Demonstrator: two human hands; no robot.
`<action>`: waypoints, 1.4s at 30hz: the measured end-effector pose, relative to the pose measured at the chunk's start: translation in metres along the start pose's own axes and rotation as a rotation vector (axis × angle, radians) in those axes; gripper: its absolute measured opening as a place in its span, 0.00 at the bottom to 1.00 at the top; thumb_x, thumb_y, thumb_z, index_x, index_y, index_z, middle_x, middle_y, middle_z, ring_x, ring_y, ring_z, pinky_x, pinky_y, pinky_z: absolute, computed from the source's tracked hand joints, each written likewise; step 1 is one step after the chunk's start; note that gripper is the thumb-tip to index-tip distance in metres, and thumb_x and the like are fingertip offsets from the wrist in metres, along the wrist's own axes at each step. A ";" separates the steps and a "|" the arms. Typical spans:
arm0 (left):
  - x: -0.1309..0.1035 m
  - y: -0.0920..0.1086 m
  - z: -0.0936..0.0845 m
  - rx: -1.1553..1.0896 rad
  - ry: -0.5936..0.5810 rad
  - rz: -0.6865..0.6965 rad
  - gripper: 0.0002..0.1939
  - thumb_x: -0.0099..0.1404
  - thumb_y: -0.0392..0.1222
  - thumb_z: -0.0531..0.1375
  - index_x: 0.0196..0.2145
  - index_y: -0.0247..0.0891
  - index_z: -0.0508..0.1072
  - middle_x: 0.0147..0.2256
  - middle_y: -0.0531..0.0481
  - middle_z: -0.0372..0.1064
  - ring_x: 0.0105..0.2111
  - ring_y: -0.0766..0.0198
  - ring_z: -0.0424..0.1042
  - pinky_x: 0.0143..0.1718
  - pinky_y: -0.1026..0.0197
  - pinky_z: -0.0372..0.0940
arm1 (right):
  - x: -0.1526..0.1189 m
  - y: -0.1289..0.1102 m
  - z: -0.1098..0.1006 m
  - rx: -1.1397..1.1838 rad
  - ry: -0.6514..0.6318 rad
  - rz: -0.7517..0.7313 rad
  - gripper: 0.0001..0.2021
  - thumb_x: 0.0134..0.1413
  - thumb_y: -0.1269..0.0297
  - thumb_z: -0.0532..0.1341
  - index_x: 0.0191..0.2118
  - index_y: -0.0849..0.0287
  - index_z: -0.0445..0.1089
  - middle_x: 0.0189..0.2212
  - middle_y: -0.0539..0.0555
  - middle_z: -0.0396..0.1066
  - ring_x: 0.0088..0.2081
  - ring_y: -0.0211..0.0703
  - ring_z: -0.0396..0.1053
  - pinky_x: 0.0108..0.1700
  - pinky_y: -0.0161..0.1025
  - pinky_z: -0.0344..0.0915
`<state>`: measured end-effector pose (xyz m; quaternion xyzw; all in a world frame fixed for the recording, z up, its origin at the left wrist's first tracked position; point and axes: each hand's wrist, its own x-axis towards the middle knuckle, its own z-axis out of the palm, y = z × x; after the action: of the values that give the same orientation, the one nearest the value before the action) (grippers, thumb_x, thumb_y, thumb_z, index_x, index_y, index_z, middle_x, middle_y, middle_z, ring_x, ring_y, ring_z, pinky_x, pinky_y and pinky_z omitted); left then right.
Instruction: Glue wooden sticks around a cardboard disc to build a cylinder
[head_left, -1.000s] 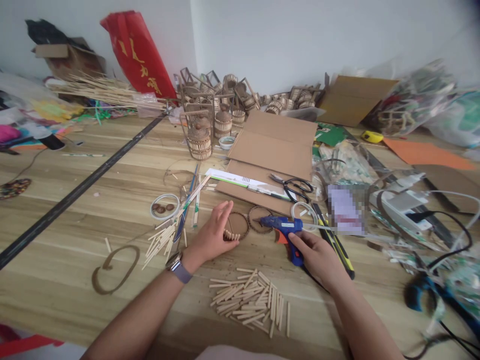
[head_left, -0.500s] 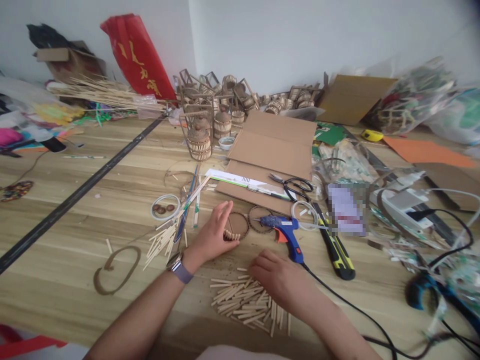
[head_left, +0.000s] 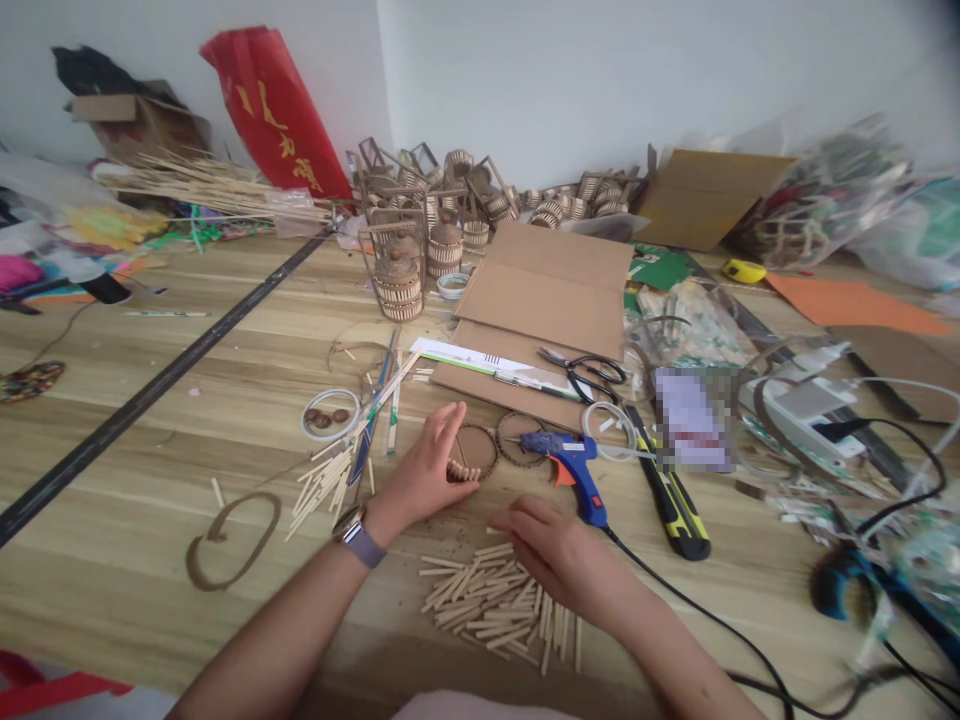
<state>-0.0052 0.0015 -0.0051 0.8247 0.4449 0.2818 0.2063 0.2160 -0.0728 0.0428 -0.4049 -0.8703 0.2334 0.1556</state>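
My left hand (head_left: 427,470) curves its thumb and fingers around the left side of a thin brown ring (head_left: 495,455), steadying it on the table. Short wooden sticks (head_left: 463,470) stand side by side along the ring's near edge, partly behind the thumb. My right hand (head_left: 555,550) is closed in a pinch on a short wooden stick (head_left: 493,530), whose pale end pokes out past the fingertips. Below that hand lies a loose pile of cut sticks (head_left: 487,605). A blue glue gun (head_left: 574,460) rests just beyond, its nozzle over a second brown ring (head_left: 517,460).
Scissors (head_left: 592,375) and a ruler lie on cardboard sheets (head_left: 547,290). A yellow-black utility knife (head_left: 671,500) is right of the glue gun, whose black cord (head_left: 697,600) runs near my right arm. Small stick-built baskets (head_left: 399,285) stand behind. Longer sticks (head_left: 330,480) lie left.
My right hand has lifted slightly from the pile, and a stick's end now shows at its fingertips. My left hand and the ring have stayed in place.
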 end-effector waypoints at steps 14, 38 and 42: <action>0.002 0.002 -0.003 0.002 -0.012 0.011 0.59 0.54 0.36 0.69 0.68 0.51 0.31 0.65 0.37 0.45 0.65 0.43 0.51 0.62 0.39 0.56 | 0.021 0.017 0.002 0.167 0.174 0.262 0.06 0.59 0.68 0.56 0.33 0.57 0.69 0.28 0.53 0.74 0.30 0.42 0.71 0.32 0.35 0.64; 0.003 0.002 -0.002 0.010 0.002 0.037 0.54 0.57 0.39 0.68 0.68 0.47 0.34 0.64 0.35 0.46 0.66 0.43 0.50 0.63 0.38 0.55 | 0.054 0.015 0.012 0.033 0.141 0.252 0.06 0.59 0.75 0.58 0.34 0.60 0.72 0.31 0.54 0.75 0.34 0.43 0.73 0.35 0.35 0.65; 0.003 0.002 -0.002 0.019 -0.001 0.029 0.54 0.57 0.38 0.68 0.68 0.46 0.34 0.64 0.35 0.47 0.65 0.42 0.50 0.63 0.37 0.55 | 0.054 0.014 0.014 0.020 0.141 0.243 0.06 0.60 0.74 0.58 0.35 0.60 0.72 0.31 0.54 0.74 0.34 0.43 0.73 0.36 0.35 0.65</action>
<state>-0.0043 0.0030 -0.0021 0.8331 0.4353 0.2801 0.1949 0.1850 -0.0266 0.0283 -0.5213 -0.7992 0.2302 0.1911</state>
